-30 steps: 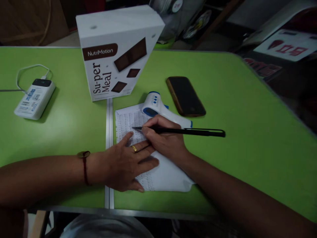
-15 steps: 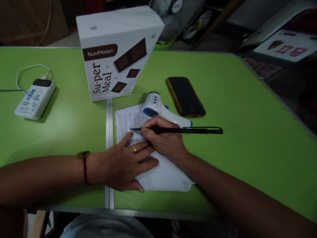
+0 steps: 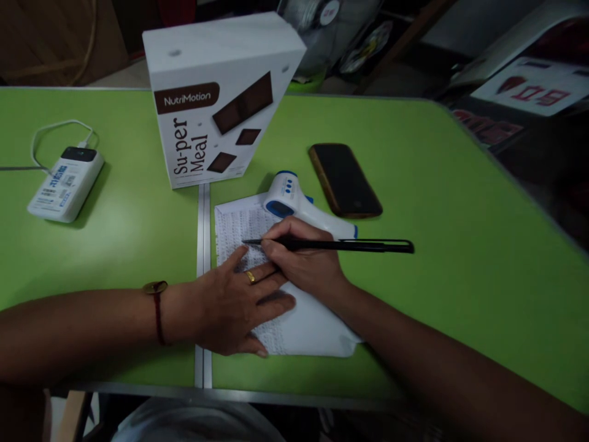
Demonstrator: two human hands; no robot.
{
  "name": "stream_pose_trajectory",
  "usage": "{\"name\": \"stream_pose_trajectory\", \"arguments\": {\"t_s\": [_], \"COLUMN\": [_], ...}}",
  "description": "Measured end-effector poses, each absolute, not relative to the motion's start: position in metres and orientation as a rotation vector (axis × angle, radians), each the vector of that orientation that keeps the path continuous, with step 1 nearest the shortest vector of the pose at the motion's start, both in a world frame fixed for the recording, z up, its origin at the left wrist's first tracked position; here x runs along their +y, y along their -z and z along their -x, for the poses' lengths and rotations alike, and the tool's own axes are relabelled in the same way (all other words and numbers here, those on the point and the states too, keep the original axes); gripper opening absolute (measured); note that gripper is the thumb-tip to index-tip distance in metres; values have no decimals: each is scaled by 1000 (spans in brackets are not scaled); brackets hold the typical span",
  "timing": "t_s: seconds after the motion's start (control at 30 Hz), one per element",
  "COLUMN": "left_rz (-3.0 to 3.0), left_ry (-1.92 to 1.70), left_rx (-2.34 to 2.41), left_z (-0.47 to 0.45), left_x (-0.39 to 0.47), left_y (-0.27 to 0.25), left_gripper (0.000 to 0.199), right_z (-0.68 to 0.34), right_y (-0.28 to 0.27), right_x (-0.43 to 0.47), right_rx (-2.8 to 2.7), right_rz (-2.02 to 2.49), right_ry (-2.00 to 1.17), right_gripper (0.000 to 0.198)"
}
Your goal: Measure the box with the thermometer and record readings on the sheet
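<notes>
A sheet of white paper (image 3: 317, 325), its left part filled with rows of small handwriting, lies on the green table (image 3: 427, 319). Flat on that sheet rests my left hand (image 3: 242, 301), fingers spread, a gold ring on one finger. My right hand (image 3: 308, 258) is closed around a black pen (image 3: 368, 245), whose tip meets or nearly meets the writing just above my left fingers. Right behind my right hand, a white and blue infrared thermometer (image 3: 294, 199) lies over the paper's far edge. Both hands hide part of the written lines.
A white "Su-per Meal" box (image 3: 197, 141) stands upright at the back. The dark phone (image 3: 346, 179) in a brown case lies right of the thermometer. At far left sits a white power bank (image 3: 67, 184) with a cable. A metal seam (image 3: 203, 245) crosses the table.
The pen's back end has tipped slightly toward me, while its tip stays in about the same spot. My left hand keeps its place on the paper.
</notes>
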State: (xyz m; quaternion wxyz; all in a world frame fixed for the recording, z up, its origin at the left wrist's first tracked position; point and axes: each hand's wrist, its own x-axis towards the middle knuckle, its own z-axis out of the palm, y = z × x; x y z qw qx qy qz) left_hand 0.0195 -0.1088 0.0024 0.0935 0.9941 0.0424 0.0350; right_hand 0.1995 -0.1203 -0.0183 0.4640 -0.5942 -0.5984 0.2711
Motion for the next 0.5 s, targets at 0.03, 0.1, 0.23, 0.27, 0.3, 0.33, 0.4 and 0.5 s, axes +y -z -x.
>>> {"name": "stream_pose_trajectory", "arguments": {"t_s": [0.03,0.1,0.23,0.27,0.3,0.33,0.4,0.5], "left_rz": [-2952,-2953,-2970,-2977,-2982,-2984,-2983,-2980], "left_ry": [-90,-64,-51,-52,-58,-61,-65,-79], "left_rx": [126,119,126,129,129,130,127,125], "left_z": [-20,-20,-20,-21,-21,-21,-20,-20], "left_x": [-109,-109,-109,-109,-109,-109,-109,-109], "left_y": [-3,-4,-4,-4,-4,-4,-3,-3], "left_gripper": [74,74,72,72,72,72,72,72], "right_z": [-199,-199,-199,-200,-200,-200,-200,-200], "right_y": [18,17,17,17,17,17,17,18], "right_x": [-120,-120,-119,-119,-119,-119,-119,-119], "right_rx": [-1467,-1453,-1435,-1436,-1439,-1443,-1453,-1454], "right_rz": [1460,1469,1495,1495,1493,1489,1475,1458], "right_ry": [-666,-662,-643,-641,-642,-646,-655,-640], "right_gripper": [12,12,10,10,10,11,11,11]}}
